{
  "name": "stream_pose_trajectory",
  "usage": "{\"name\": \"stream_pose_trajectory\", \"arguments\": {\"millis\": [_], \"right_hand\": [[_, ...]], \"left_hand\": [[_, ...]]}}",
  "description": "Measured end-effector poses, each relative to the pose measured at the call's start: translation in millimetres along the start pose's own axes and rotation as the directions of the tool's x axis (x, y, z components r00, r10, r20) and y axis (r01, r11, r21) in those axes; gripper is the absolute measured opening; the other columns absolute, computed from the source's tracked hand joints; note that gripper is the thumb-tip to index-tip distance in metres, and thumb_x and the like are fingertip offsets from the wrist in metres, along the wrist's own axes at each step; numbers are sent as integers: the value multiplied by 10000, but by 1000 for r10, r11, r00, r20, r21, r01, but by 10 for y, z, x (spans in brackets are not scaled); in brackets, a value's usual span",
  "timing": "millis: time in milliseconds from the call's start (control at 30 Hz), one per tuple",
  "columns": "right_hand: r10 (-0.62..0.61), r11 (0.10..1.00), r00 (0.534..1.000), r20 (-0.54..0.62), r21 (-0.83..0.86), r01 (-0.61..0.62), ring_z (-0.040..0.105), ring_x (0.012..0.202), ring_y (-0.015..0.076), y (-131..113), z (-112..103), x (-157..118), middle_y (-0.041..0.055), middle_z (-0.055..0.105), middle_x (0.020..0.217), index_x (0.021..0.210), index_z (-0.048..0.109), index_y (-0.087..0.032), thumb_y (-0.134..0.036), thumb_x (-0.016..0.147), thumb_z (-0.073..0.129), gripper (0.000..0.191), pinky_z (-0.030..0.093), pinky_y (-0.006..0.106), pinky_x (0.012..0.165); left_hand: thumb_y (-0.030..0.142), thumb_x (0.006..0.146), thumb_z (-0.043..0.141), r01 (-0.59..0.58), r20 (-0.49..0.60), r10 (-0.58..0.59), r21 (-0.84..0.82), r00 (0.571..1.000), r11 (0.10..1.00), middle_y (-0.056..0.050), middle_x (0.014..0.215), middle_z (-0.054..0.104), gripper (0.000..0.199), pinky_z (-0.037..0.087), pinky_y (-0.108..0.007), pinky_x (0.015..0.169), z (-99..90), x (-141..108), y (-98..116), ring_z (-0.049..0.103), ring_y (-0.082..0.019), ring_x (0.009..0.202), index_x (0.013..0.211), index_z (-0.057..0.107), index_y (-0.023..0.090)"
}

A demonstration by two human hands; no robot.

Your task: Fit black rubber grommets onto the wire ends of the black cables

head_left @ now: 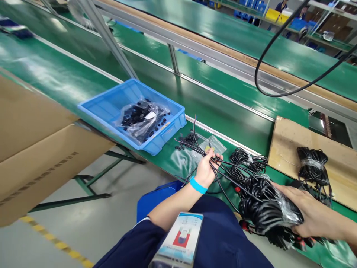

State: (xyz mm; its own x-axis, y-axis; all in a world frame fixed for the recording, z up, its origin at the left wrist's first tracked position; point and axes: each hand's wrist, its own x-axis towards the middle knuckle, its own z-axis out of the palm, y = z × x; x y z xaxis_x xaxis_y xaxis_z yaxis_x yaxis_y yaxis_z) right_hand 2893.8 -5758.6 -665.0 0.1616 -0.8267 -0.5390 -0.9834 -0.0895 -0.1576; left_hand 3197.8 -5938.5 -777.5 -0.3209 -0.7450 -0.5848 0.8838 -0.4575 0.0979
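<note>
Several black cable ends pass through my left hand, whose fingers are wrapped round them; a few bare tips point up past the thumb. At the right, my right hand grips a thick coiled bundle of black cables bound with clear plastic wrap. Red connectors show under that bundle. Just beyond my left hand lie small black parts and a clear zip bag on the green bench. Another tied cable coil rests behind the held bundle.
A blue bin to the left holds a plastic bag of small black parts. One wrapped cable coil lies on a cardboard sheet. A large carton stands at left. A black cable loop hangs overhead.
</note>
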Motion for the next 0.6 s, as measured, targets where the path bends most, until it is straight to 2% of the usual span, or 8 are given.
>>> {"name": "stream_pose_trajectory", "arguments": {"millis": [67, 133, 233, 300, 400, 467, 600], "right_hand": [[-13, 1000, 997, 78, 20, 11, 497, 1368, 339, 74, 96, 270, 85, 494, 1524, 1634, 195, -324, -288, 579, 647, 1148, 387, 458, 1129], [26, 999, 993, 119, -26, -24, 473, 1375, 365, 144, 251, 572, 121, 494, 1511, 1633, 200, -306, -286, 552, 660, 1176, 360, 505, 1126], [127, 981, 988, 88, -157, -112, 418, 1409, 387, 226, 564, 980, 142, 463, 1533, 1626, 239, -298, -248, 508, 667, 1198, 273, 559, 1166], [158, 969, 986, 56, -199, -144, 374, 1447, 374, 268, 776, 1156, 128, 433, 1563, 1623, 248, -303, -221, 500, 664, 1200, 202, 565, 1204], [207, 952, 978, -12, -228, -204, 293, 1510, 339, 308, 1048, 1233, 87, 373, 1619, 1611, 283, -322, -190, 527, 651, 1152, 148, 557, 1232], [247, 922, 963, -111, -278, -269, 265, 1530, 335, 294, 1198, 1188, 65, 338, 1645, 1601, 310, -330, -160, 574, 639, 1092, 153, 567, 1232], [290, 850, 900, -327, -344, -399, 324, 1502, 347, 105, 1435, 1028, 88, 367, 1632, 1591, 352, -270, -104, 737, 584, 900, 155, 587, 1231]], "left_hand": [[168, 986, 588, -120, -66, 120, 13, 991, 993, 70, 568, 477, 167, 572, -270, 778, -76, 129, 69, 610, -103, 585, 820, 575, 190], [174, 993, 584, -183, -145, 186, 35, 972, 982, 89, 522, 408, 197, 550, -230, 701, -205, 295, 89, 564, -94, 528, 801, 544, 194], [170, 952, 658, -171, -256, 185, 79, 949, 982, 100, 492, 374, 234, 517, -205, 611, -448, 546, 88, 532, -92, 479, 762, 522, 180], [186, 920, 713, -141, -304, 168, 110, 938, 984, 104, 480, 364, 234, 513, -206, 592, -598, 666, 122, 548, -100, 482, 760, 544, 164], [242, 956, 681, -124, -306, 170, 165, 937, 978, 90, 464, 370, 211, 529, -210, 622, -748, 744, 287, 636, -133, 576, 790, 599, 141], [277, 994, 626, -130, -277, 185, 203, 943, 970, 66, 467, 411, 246, 553, -224, 686, -794, 748, 456, 690, -154, 677, 787, 606, 146], [325, 1024, 576, -155, -229, 219, 270, 948, 950, 53, 490, 464, 261, 576, -291, 848, -847, 739, 757, 728, -167, 817, 815, 606, 170]]}}
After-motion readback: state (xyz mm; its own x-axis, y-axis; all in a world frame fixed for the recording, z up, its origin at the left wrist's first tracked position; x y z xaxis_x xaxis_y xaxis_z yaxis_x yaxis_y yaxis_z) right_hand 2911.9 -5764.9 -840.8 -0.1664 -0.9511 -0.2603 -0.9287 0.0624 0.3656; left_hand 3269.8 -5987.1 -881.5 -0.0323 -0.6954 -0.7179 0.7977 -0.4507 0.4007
